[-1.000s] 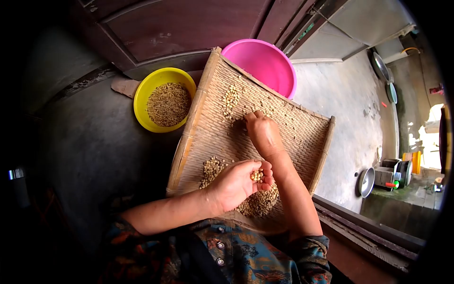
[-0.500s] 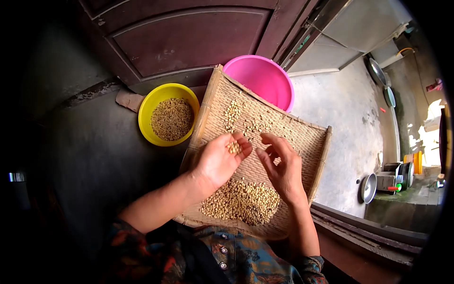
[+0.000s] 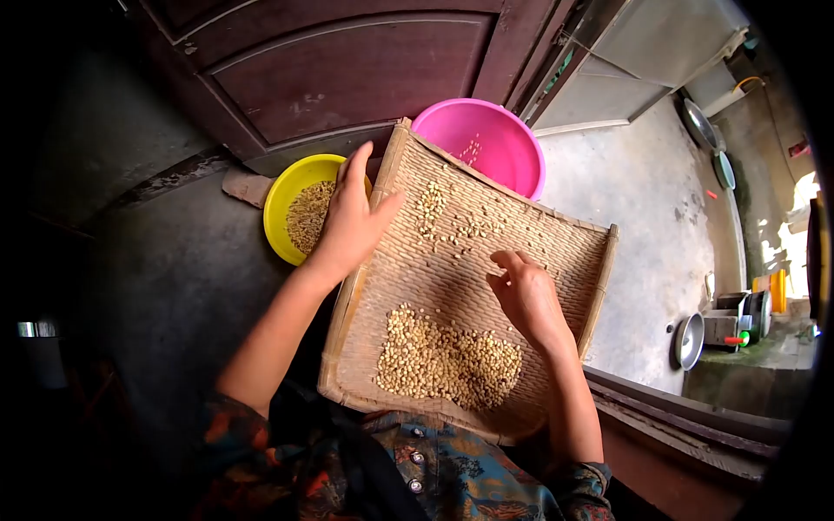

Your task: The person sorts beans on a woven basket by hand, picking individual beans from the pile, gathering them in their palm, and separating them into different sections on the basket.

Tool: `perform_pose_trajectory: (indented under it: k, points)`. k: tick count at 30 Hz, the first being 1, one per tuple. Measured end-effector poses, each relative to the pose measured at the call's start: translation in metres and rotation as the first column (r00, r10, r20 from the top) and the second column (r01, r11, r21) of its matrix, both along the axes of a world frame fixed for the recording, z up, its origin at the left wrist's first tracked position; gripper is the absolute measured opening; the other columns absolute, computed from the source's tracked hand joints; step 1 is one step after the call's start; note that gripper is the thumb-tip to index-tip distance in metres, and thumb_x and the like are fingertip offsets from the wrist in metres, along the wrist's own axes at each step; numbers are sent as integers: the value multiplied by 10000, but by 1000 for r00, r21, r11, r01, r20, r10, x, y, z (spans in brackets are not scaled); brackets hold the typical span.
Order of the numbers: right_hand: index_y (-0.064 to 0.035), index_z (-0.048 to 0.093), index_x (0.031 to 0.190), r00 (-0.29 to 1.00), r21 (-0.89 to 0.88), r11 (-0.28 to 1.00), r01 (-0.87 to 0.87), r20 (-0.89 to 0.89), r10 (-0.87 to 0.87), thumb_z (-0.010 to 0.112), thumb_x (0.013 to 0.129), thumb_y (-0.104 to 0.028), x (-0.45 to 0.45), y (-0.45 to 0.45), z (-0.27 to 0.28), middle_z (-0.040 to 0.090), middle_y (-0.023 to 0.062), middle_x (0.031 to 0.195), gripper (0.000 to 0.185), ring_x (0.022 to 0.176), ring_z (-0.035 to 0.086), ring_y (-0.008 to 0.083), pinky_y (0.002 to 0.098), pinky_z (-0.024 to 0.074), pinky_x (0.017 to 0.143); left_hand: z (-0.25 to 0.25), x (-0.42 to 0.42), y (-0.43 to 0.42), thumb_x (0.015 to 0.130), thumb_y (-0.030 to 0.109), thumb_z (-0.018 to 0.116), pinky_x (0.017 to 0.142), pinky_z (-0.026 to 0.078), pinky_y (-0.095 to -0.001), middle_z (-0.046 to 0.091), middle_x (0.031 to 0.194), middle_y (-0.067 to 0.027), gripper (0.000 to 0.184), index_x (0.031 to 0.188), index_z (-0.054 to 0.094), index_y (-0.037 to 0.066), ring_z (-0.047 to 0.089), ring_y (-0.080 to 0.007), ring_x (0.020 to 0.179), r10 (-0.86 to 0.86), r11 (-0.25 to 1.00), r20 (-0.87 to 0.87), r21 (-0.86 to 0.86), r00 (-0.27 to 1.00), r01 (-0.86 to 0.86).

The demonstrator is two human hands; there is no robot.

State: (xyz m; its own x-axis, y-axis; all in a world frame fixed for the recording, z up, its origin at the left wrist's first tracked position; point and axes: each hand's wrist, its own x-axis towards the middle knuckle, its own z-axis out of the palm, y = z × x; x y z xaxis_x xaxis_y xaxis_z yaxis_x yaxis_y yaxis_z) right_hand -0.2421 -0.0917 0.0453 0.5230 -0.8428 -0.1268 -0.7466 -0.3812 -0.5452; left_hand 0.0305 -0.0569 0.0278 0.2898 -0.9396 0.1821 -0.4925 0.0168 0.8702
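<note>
A woven bamboo tray (image 3: 400, 278) lies across my lap, with a heap of pale beans (image 3: 447, 360) near me and a looser scatter of beans (image 3: 465, 226) toward its far side. My left hand (image 3: 352, 217) is raised over the tray's left rim, beside the yellow bowl; its fingers are stretched and its palm holds nothing visible. Over the right part of the tray hangs my right hand (image 3: 530, 300), fingers loosely curled, a gap between thumb and forefinger. Several beans (image 3: 470, 149) show against the inside of the pink basin (image 3: 512, 148); whether they are airborne I cannot tell.
The yellow bowl (image 3: 278, 213), partly filled with small brown pieces, stands left of the tray. Behind are a dark red door (image 3: 347, 78) and a brick-like block (image 3: 243, 186). A metal bowl (image 3: 691, 341) sits on the floor at right, beyond a door sill (image 3: 678, 425).
My left hand has opened and moved left and up; the beans it cupped are gone from it. Beans now show at the pink basin. My right hand has drawn slightly right and down.
</note>
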Motion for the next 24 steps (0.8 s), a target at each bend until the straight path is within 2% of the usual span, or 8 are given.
perform_pose_trajectory:
  k: [2,11,12,14,17,19,20,24]
  points:
    - [1,641,1080,996,-6,999,-40,83,40,655,863,-88,12,-13,-10,650,224,1034,235,848,665,391,450,534,767,-10,-5,30,882,171,675,1141,293,-421,288,1500,-328,821,1497,178,-49,309,-412,1408,1,995,106,97,994,-11]
    - [-23,689,1052,975,-139,986,-88,190,114,649,880,-83,85,-66,-55,673,154,1019,186,803,685,300,404,552,753,-4,-20,73,898,88,619,1047,400,-428,440,1378,-359,782,1511,148,-29,482,-451,1267,-8,941,-142,333,990,56]
    - [-28,696,1002,970,-180,978,-103,200,139,645,873,-85,93,-71,-62,681,151,986,150,807,684,313,403,553,751,-8,-20,73,901,85,615,1035,409,-431,453,1364,-356,774,1511,152,-28,490,-456,1252,-19,958,-92,284,996,45]
    - [-36,697,975,980,-251,957,-147,92,174,647,862,-87,103,-79,-72,685,145,947,134,799,682,328,399,555,747,-16,-21,75,906,77,606,1009,428,-438,479,1337,-352,759,1510,159,-26,508,-464,1222,-32,983,12,183,999,29]
    - [-20,672,881,973,-376,897,-231,-94,212,592,829,-34,116,-80,-71,680,179,864,96,762,674,351,414,550,718,-14,-21,75,908,74,604,994,436,-450,496,1311,-351,746,1506,170,-26,514,-482,1194,-25,977,14,211,1000,21]
    - [-2,655,844,932,-366,877,-310,-300,204,558,812,-1,123,-77,-58,674,205,851,102,742,672,351,429,544,711,-13,-21,76,909,49,605,1023,419,-406,477,1366,-311,733,1515,196,1,506,-413,1247,-8,974,-38,225,999,16]
    - [4,645,829,933,-357,881,-310,-294,209,545,804,7,124,-78,-58,672,213,845,103,735,670,355,433,542,705,-13,-21,76,910,36,606,1037,411,-384,468,1394,-291,728,1520,209,15,501,-379,1273,2,973,-64,229,998,13]
    - [19,637,824,957,-333,900,-282,-170,237,540,781,22,121,-84,-60,670,232,832,106,725,661,376,443,540,689,-12,-22,76,910,37,605,1030,415,-387,481,1378,-295,727,1518,209,9,516,-386,1250,9,974,-75,227,997,8]
